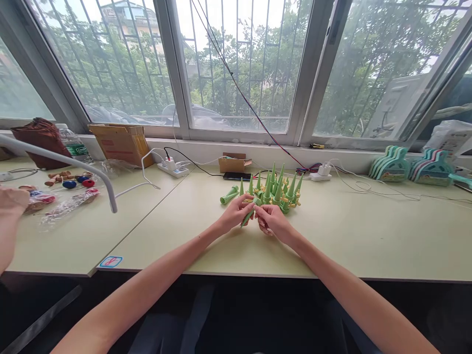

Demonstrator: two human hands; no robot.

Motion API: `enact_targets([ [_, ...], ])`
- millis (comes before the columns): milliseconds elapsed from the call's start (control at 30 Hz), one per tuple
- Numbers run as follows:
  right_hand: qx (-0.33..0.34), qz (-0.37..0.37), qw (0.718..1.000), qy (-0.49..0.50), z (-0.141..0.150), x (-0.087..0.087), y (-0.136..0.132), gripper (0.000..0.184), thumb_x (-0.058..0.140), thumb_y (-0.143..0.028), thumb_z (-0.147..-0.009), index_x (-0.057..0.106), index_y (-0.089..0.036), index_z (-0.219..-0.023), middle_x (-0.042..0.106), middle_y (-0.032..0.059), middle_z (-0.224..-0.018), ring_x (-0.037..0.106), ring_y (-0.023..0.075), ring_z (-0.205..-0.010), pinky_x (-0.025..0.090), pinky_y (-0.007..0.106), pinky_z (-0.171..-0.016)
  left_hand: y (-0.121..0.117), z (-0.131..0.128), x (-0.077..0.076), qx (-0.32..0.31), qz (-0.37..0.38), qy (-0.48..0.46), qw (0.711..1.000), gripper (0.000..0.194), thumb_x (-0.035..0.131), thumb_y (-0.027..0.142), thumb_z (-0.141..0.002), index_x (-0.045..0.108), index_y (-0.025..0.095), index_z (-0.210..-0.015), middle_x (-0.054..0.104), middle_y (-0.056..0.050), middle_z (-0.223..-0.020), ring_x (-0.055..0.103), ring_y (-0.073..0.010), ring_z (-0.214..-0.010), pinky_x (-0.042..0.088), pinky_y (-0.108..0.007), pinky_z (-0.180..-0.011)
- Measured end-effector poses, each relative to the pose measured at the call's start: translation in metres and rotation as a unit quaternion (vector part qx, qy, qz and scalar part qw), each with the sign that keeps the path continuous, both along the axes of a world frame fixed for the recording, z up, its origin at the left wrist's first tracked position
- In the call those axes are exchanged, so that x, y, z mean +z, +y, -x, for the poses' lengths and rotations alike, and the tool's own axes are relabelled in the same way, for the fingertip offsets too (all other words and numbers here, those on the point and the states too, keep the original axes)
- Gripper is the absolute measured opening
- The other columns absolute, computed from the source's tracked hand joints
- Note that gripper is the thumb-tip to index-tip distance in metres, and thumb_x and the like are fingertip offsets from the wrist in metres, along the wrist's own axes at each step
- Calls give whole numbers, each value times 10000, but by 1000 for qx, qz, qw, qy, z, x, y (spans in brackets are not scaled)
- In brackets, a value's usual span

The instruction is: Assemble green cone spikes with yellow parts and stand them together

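Note:
Between both hands is a green plastic watering spike (247, 219), tilted with its pointed end down toward the left. My left hand (235, 214) is closed around its body. The fingers of my right hand (275, 222) pinch at its upper end; any small part they hold there is hidden. Just beyond the hands, several similar green spikes (277, 189) stand point-up in a cluster, with small yellow valve pieces on their sides. Left of the cluster, green tubes (229, 195) lie on the table (177, 231).
Behind the spikes are a black phone (236, 176) and a small open carton (234, 162). Power strips (173, 169) and cables run along the back. Green hangers (391, 163) stand at right. At left, another person's hand (13, 204) is near wrapped toys and a white metal bar (73, 160).

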State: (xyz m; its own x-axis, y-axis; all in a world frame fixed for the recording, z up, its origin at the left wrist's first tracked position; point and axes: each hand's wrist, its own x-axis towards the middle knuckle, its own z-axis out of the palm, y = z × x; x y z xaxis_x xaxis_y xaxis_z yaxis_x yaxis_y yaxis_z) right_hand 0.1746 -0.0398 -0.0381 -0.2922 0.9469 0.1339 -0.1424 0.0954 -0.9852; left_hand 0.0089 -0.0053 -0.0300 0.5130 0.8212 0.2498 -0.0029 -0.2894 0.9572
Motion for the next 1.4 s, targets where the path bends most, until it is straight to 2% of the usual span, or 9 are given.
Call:
enact_targets([
  [133, -12, -17, 1000, 0, 2, 3, -1, 488, 641, -627, -801, 545, -171, -656, 424, -75, -429, 352, 57, -319, 272, 205, -306, 0, 0, 2, -2, 28, 6, 1000, 460, 615, 544, -855, 542, 153, -1086, 567, 29, -637, 475, -64, -411, 350, -193, -395],
  [300, -15, -33, 999, 0, 2, 3, 1, 564, 553, -697, -825, 548, -168, -631, 429, -62, -429, 385, 65, -325, 282, 202, -312, -2, 1, 6, -28, 57, 13, 998, 455, 600, 565, -855, 588, 131, -986, 562, 19, -646, 471, -59, -423, 315, -191, -391],
  [533, -27, -52, 998, 5, 1, 2, 1, 533, 588, -647, -836, 548, -166, -610, 406, -65, -427, 345, 54, -330, 271, 203, -317, -4, 2, 11, -87, 99, -1, 991, 466, 561, 589, -874, 560, 134, -772, 537, 9, -659, 415, -44, -449, 318, -204, -430],
  [800, -30, -65, 997, 4, 2, 1, 2, 512, 601, -633, -835, 552, -167, -630, 400, -69, -429, 335, 54, -335, 267, 205, -322, -5, 6, 13, -113, 81, 7, 990, 427, 561, 559, -892, 574, 139, -817, 486, 25, -645, 373, -43, -469, 288, -195, -439],
  [967, -18, -78, 997, 2, 2, 0, 1, 495, 592, -625, -847, 553, -169, -658, 402, -72, -453, 341, 54, -343, 257, 207, -334, -5, 5, 9, -102, 51, 3, 993, 406, 572, 540, -893, 608, 135, -902, 461, 34, -625, 349, -50, -473, 293, -196, -429],
  [1067, -15, -78, 997, 1, 1, 1, 0, 493, 584, -624, -853, 544, -171, -661, 403, -71, -468, 350, 55, -351, 252, 209, -341, -5, 6, 8, -93, 38, 4, 995, 403, 564, 540, -897, 603, 140, -882, 444, 44, -596, 343, -48, -460, 296, -200, -438],
  [1400, -6, -87, 996, -6, 0, 0, -1, 490, 574, -620, -860, 532, -176, -658, 404, -67, -477, 379, 64, -365, 259, 212, -352, -4, 8, 7, -72, 3, 19, 997, 397, 579, 531, -888, 605, 142, -962, 464, 46, -587, 392, -60, -463, 311, -205, -453],
])
